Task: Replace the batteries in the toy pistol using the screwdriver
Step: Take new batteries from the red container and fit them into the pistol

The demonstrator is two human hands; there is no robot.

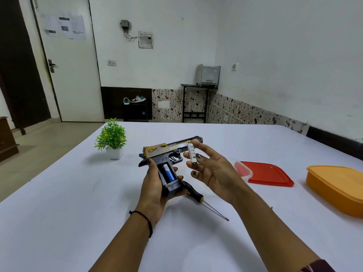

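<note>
Left hand [153, 185] grips 1 pistol [169, 152] with 1 blue battery [169, 172]; right hand [212, 171] pinches 1 white battery [191, 154].

Holds the toy pistol [176, 148] above the desk [78, 213] in the left hand [152, 185], fingers round the grip. Shows a blue battery [169, 173] seated in the open grip compartment. Pinches a white battery [191, 153] upright in the right hand [212, 171], just beside the trigger guard. Has the screwdriver [200, 199] lying on the desk below, red lid [269, 174] and orange container [337, 189] to the right.
</note>
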